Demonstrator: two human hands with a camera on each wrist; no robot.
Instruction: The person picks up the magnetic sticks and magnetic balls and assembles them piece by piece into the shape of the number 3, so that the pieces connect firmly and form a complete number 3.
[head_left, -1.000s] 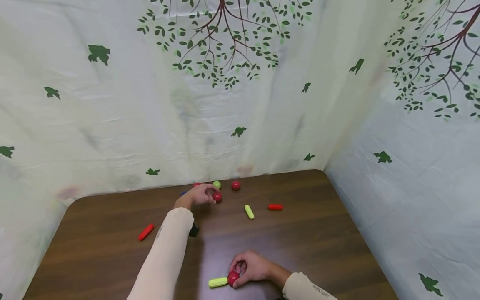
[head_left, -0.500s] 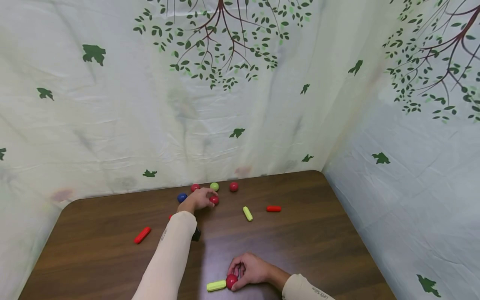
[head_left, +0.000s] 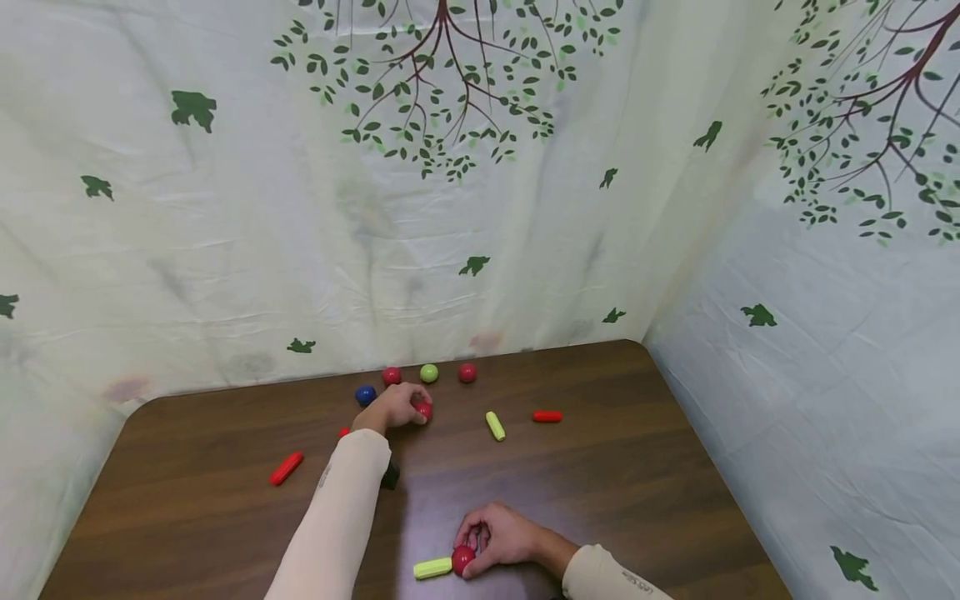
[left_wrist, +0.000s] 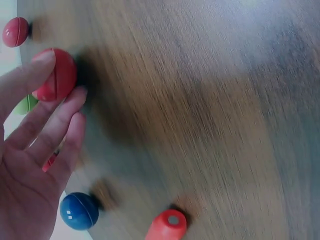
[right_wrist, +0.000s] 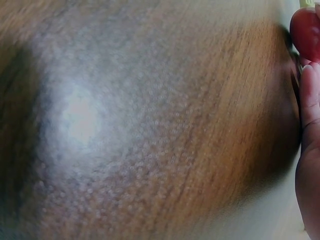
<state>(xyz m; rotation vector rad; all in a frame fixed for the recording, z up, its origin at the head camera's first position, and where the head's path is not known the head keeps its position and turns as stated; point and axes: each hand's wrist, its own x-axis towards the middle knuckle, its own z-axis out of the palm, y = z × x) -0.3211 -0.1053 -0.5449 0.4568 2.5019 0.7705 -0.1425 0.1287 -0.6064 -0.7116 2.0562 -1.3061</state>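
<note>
On the left of the counter [head_left: 615,483] I see a red stick [head_left: 286,468], then a blue ball [head_left: 366,395] just beside the left hand [head_left: 394,406], which pinches a red ball [head_left: 424,410] near the far edge. Nearer the camera, a yellow stick [head_left: 432,569] touches a second red ball [head_left: 462,561], pinched in the right hand [head_left: 506,537], and the right sleeve [head_left: 600,573] carries print too small to read.

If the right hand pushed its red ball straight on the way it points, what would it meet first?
The yellow stick, most likely: it lies right in line, its end seemingly against the red ball that the right hand pinches, though exact contact is hard to judge.
</note>
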